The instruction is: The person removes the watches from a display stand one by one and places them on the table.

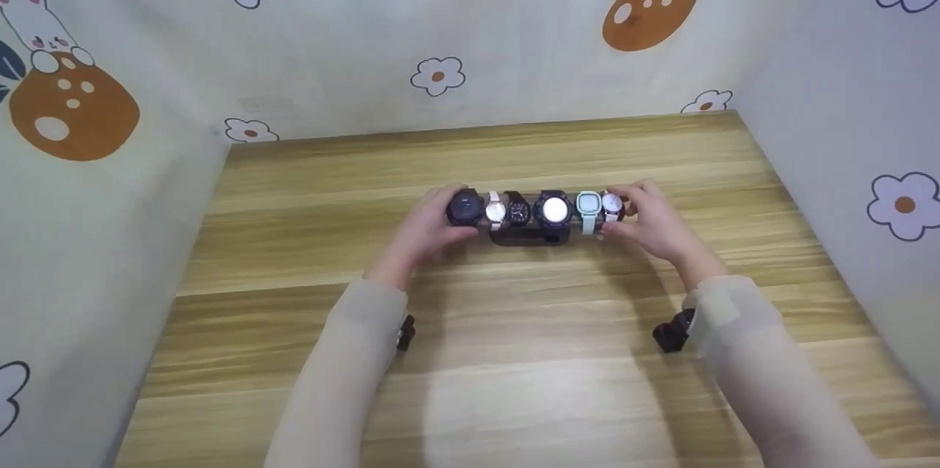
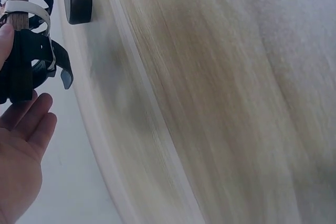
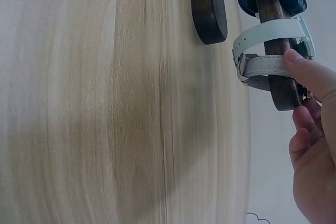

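Observation:
A dark wooden watch stand [image 1: 529, 239] stands on the table with several watches strapped along its bar. My left hand [image 1: 432, 227] holds the bar's left end around a large black watch [image 1: 465, 209], thumb on the near side and fingers on the far side. At the other end, my right hand [image 1: 652, 224] grips the bar by a small watch with a pale strap [image 1: 612, 207]. Its thumb rests on that strap in the right wrist view. Beside it sits a mint-green square watch [image 1: 588, 202]. Between lie a white watch [image 1: 495, 211] and two black ones.
The wood-grain table [image 1: 543, 380] reaches back to a patterned cloth wall [image 1: 345, 49], with more cloth at both sides. A black wrist camera [image 1: 672, 333] sticks out from the right sleeve, and another [image 1: 406, 332] from the left.

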### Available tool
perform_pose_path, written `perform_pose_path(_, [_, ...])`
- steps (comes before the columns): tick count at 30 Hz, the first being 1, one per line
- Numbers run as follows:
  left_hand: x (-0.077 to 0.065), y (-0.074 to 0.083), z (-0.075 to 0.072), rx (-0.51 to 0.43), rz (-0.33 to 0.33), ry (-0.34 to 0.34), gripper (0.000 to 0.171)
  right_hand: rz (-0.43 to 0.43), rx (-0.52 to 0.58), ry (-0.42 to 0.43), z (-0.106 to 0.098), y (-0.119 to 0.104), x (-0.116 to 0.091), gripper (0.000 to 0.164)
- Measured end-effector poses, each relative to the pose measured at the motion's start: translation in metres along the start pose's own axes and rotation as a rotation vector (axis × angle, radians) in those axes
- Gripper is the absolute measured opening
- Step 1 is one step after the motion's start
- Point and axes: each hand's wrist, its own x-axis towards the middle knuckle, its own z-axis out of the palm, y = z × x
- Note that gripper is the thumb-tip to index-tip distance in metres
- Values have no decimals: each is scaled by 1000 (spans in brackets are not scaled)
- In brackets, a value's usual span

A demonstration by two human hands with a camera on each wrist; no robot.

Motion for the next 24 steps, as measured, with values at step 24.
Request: perform_pose_path(24, [3, -1, -3, 29, 36, -17, 74, -3, 28, -44, -3, 5, 1, 69])
